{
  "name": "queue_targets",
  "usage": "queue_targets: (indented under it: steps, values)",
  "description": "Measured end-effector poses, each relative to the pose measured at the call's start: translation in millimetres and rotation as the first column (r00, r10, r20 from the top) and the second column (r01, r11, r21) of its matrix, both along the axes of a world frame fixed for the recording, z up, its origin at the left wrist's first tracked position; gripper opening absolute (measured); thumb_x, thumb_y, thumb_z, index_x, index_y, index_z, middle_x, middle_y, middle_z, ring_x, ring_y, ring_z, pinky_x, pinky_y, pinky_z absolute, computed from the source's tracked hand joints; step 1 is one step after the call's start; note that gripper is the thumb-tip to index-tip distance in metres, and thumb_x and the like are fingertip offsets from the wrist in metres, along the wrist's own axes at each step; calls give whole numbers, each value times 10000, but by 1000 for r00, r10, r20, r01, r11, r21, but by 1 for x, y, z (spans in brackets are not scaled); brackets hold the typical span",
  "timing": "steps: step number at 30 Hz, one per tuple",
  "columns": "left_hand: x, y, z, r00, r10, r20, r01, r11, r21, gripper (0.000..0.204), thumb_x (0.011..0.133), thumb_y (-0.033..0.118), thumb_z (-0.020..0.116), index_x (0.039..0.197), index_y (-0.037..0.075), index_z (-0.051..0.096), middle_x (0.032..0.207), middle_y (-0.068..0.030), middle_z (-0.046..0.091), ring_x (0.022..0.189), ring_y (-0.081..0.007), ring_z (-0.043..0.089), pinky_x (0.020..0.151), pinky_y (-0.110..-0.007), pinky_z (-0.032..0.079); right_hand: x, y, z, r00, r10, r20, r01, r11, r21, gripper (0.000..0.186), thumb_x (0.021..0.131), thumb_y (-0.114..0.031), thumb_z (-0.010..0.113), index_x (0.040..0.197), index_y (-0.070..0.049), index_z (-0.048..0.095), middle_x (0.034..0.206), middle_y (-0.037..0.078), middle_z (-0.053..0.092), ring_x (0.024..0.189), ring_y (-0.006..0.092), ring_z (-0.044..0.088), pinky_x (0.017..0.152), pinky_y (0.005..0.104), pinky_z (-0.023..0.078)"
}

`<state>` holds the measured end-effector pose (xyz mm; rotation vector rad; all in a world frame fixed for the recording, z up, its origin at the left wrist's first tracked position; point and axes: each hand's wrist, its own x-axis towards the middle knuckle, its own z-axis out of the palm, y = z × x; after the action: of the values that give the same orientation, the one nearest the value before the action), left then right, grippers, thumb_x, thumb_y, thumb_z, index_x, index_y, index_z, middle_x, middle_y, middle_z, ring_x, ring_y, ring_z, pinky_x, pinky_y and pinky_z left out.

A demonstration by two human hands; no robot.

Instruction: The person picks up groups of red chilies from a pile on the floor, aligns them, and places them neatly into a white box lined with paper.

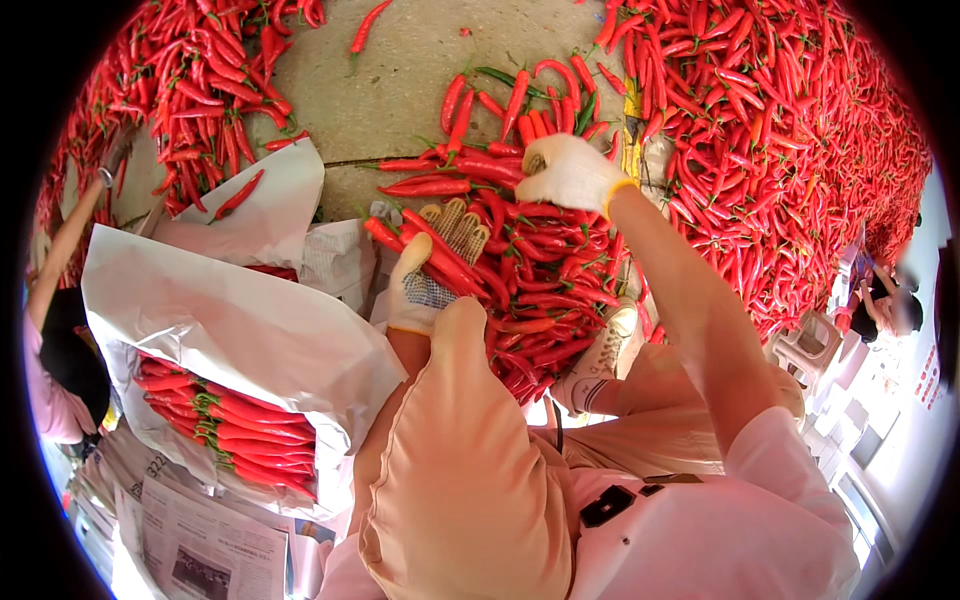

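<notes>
My left hand [422,292], in a white work glove with a dotted palm, is palm up at my knee. Its fingers and thumb curl around a few red chili peppers [440,258]. To the right, my right hand [575,178], also in a white glove, is over the near pile of red chili peppers [545,285]. Its fingers are bent inward and closed; whatever they hold, if anything, is hidden. A few green chili peppers [586,112] lie at the far edge of that pile.
A paper-lined box [240,315] at my left holds red chili peppers in neat rows, over newspaper [215,540]. A large heap of chili peppers [790,150] covers the right side; another heap [215,75] lies far left. Another person's arm [65,240] reaches in at left. A plastic stool [808,345] stands right.
</notes>
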<state>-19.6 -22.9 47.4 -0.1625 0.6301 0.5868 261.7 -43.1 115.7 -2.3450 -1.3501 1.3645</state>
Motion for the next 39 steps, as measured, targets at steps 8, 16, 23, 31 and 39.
queue_targets:
  steps: [8,16,23,31,39]
  values:
    - [3,1,-15,992,-127,3,126,986,107,399,968,34,687,1353,91,594,1230,-118,696,1148,-306,699,1017,-472,584,-77,-24,25,951,216,-220,-207,976,61,407,813,-375,778,1012,-22,745,921,209,732,916,378,723,852,470,567]
    - [-8,-1,-32,987,-158,2,156,980,123,328,972,33,675,1279,113,595,1053,-41,668,941,-205,672,852,-398,609,-59,59,-42,883,138,448,-294,908,298,478,885,-207,722,1357,-163,659,1268,195,656,1221,415,622,1009,538,507]
    - [-5,-3,-34,989,-146,23,141,981,133,332,941,49,692,1252,112,595,1055,-48,672,935,-202,666,846,-389,606,-61,48,-57,959,68,276,-246,686,685,285,984,-259,690,1227,-119,740,1143,118,729,1105,330,685,963,465,537]
    - [-14,-2,-23,979,-192,64,190,981,44,420,937,113,649,1346,25,610,1277,-169,697,1162,-320,702,1023,-479,595,9,-15,23,644,-364,-673,451,891,-49,359,1052,-309,665,1241,-9,715,980,62,744,821,141,716,776,308,608]
    - [-7,-9,-5,961,-277,20,276,961,28,500,917,156,686,1395,38,597,1303,-179,699,1156,-360,711,1103,-534,549,-107,-35,-7,958,-196,-210,272,854,443,216,913,-141,706,1081,-5,705,1014,226,729,975,394,724,894,444,578]
